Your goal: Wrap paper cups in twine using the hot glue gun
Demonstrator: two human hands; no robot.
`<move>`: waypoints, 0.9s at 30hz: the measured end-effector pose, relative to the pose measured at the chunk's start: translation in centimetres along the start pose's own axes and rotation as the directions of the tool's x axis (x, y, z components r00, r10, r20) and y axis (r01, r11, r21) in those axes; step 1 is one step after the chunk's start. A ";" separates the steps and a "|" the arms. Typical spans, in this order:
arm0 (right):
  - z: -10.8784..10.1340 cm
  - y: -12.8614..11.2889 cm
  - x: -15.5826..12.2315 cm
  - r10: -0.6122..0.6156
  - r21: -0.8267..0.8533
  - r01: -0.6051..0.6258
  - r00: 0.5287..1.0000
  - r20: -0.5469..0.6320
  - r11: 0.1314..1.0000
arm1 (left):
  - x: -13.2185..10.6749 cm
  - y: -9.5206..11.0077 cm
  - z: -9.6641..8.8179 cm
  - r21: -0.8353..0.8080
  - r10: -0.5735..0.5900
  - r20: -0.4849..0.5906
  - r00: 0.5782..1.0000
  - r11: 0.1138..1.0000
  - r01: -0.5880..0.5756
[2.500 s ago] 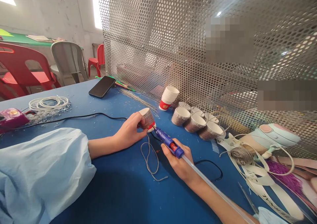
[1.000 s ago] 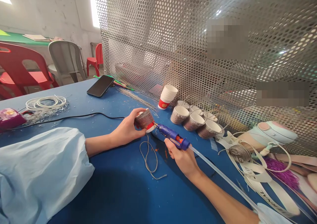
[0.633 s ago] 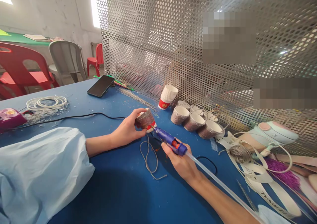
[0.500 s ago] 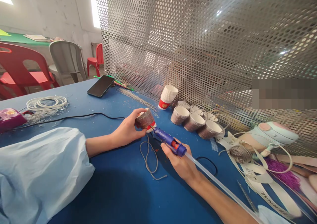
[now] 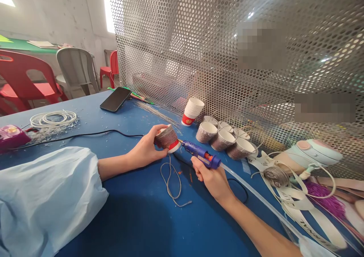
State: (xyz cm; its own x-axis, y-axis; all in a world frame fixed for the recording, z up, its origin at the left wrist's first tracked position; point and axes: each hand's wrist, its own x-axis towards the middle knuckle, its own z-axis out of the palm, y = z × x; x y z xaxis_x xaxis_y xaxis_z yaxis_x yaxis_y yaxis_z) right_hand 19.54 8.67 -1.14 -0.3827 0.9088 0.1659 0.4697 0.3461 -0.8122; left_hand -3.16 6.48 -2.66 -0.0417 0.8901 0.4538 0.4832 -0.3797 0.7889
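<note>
1. Because I see all this only through the head camera, I go by what it shows: the left hand (image 5: 146, 147) grasps a cord-wrapped cup (image 5: 166, 137), fingers over its far side and thumb along the near side.

2. My right hand (image 5: 215, 182) is clenched around a blue glue gun (image 5: 198, 153); the handle is mostly hidden inside the grip, so I cannot tell exactly where each finger presses.

3. The relation I watch is nozzle to cup. I have the cup tilted, mouth to the upper left, base to the lower right, with a red band bare near the base. The gun's long axis runs on a shallower slant, its nozzle (image 5: 181, 141) aimed left at that base end. The tip is touching or just beside; I cannot tell which.

4. Of the two, my left hand is nearer the cup, being on it; the right stands off by the gun's length. A clear glue stick (image 5: 250, 184) trails from the gun's back over the right forearm.

5. Below the cup, I see a loop of grey cord (image 5: 180, 185) lying on the blue table (image 5: 136, 215).

6. Beyond, I have finished-looking wrapped cups (image 5: 223, 139) beside a stack of plain cups (image 5: 193, 111).
</note>
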 end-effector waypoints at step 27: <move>-0.2 -0.4 0.3 0.120 0.196 -0.130 0.991 0.061 0.972 | 0.0 -0.2 0.0 -0.028 0.004 -0.006 1.000 1.000 -0.004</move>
State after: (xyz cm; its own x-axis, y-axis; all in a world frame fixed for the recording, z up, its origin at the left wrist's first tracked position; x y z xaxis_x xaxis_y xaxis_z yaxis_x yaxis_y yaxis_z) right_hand 19.44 8.85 -0.65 -0.3714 0.9279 0.0329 0.3504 0.1729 -0.9205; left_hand -3.29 6.51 -2.83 -0.0449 0.8872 0.4592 0.4585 -0.3901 0.7985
